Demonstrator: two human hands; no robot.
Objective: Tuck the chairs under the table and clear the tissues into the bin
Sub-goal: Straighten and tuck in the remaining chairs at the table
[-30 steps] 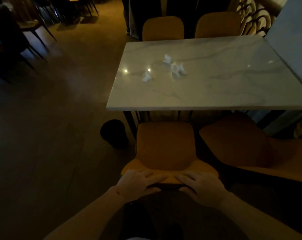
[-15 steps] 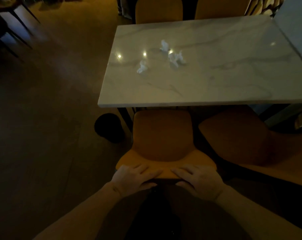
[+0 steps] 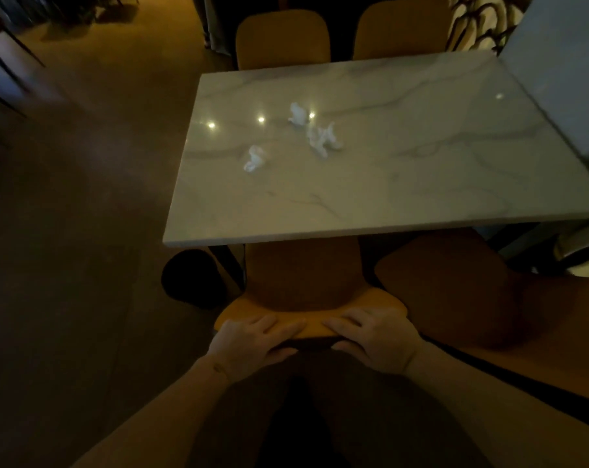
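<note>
An orange chair (image 3: 303, 278) stands in front of me, the front of its seat under the near edge of the marble table (image 3: 421, 184). My left hand (image 3: 249, 342) and my right hand (image 3: 374, 339) grip the top of its backrest, fingers over the front, thumbs behind. Three crumpled white tissues lie on the table's left half: one (image 3: 254, 158) near the left, one (image 3: 298, 114) farther back, one (image 3: 323, 138) beside it. A second orange chair (image 3: 455, 288) stands to the right, pulled out and angled. A dark round bin (image 3: 192, 278) sits on the floor by the table's near left leg.
Two more orange chairs (image 3: 283, 38) (image 3: 401, 32) stand tucked at the table's far side. A grey wall or partition (image 3: 563, 72) runs along the table's right. Dark chair legs (image 3: 2, 79) stand at the far left across open wooden floor.
The chair has slid forward under the table edge with both hands on its backrest, and I have moved closer to the table.
</note>
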